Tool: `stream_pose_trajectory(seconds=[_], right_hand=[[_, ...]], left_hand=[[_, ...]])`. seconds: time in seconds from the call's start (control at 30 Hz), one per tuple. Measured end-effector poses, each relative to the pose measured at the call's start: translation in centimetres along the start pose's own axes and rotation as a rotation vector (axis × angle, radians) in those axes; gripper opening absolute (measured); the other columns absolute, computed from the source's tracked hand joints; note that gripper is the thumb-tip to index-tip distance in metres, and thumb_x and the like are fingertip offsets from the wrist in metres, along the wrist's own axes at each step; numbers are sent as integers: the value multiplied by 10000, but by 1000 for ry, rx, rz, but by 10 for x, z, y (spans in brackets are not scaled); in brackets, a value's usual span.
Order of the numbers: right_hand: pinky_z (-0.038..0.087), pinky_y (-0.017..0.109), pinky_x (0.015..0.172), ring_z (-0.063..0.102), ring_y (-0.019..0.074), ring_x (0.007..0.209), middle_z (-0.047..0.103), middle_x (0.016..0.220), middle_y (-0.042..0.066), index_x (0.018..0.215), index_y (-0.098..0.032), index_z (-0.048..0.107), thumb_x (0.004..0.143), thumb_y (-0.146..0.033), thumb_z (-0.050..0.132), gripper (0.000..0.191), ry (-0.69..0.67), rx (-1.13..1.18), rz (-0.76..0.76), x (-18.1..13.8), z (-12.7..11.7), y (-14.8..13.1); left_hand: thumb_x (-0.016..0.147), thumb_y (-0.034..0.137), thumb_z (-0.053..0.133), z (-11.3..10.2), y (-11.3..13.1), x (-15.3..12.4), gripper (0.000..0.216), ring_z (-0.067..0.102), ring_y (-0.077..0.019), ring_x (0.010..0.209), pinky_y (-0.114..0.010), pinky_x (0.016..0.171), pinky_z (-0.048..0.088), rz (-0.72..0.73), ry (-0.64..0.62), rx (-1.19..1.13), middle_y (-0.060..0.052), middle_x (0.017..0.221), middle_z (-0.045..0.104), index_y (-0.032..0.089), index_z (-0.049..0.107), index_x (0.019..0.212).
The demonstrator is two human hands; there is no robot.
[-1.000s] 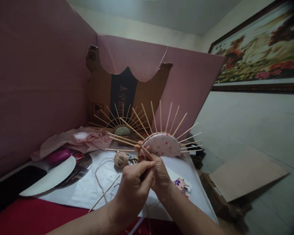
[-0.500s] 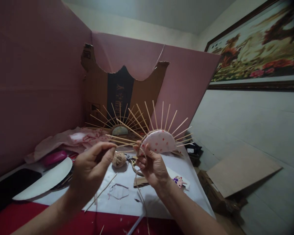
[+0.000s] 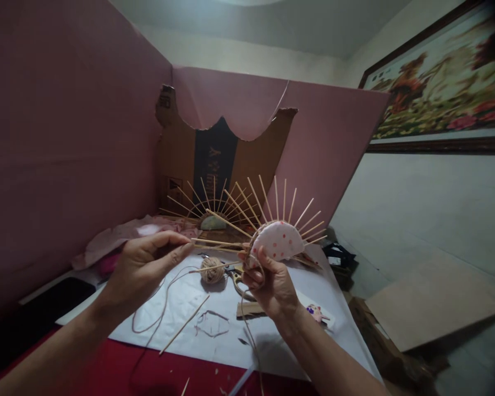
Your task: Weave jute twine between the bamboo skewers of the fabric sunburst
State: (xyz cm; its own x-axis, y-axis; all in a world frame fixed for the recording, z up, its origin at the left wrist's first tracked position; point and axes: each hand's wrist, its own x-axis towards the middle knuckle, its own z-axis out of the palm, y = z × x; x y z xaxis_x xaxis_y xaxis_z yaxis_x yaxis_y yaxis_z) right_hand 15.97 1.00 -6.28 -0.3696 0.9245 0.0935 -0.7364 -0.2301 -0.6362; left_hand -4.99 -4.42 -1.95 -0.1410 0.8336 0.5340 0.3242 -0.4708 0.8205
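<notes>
Left arm stretched from lower left, forearm raised. Left hand (image 3: 142,267) hung above sheet's (image 3: 190,291) left edge, thumb and fingertips pinched on twine (image 3: 165,294); strand sagged in loop onto sheet. Right arm rose from lower right. Right hand (image 3: 272,283) was above sheet's middle, fingers curled round base of fan (image 3: 278,240), sticks splayed upward. Twine ball (image 3: 212,269) lay on sheet between hands. Loose stick (image 3: 184,324) lay near front edge.

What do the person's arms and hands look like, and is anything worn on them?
The left hand and right hand are bare, without gloves. Above them no sleeve shows as far as the picture's edge. No watch or bracelet shows. The light is too dim to tell about rings.
</notes>
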Motion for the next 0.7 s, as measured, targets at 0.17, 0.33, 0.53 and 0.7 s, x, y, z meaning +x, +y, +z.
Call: stream_pose_trajectory(seconds=[0.17,0.33,0.53,0.7], right_hand=[[292,143,397,306,10,393,617,602,-9,720,-126,639,668,-261,784,205,4,3,-16,0,0,2],[287,143,396,309,7,396,679,697,49,756,-110,660,677,-285,781,227,-1,2,-27,-1,0,0],[271,131,401,302,0,406,699,731,83,906,-71,692,712,-313,759,317,-73,-17,-3,-1,1,1],[271,141,401,305,5,411,632,656,23,807,-82,678,722,-305,755,251,-76,37,23,1,0,6]], left_hand=[[740,342,682,0,6,1,146,477,-115,605,-201,513,366,37,-15,27,-16,702,608,196,687,737],[755,359,662,-1,4,8,189,368,-72,506,-174,433,278,-70,-55,-74,19,590,504,180,662,698],[748,365,663,3,-21,21,213,373,-73,457,-178,412,278,-201,-96,-126,20,535,500,168,657,669],[662,295,745,21,-28,28,205,620,-210,837,-271,699,491,-21,-138,-10,-91,897,697,179,746,831]])
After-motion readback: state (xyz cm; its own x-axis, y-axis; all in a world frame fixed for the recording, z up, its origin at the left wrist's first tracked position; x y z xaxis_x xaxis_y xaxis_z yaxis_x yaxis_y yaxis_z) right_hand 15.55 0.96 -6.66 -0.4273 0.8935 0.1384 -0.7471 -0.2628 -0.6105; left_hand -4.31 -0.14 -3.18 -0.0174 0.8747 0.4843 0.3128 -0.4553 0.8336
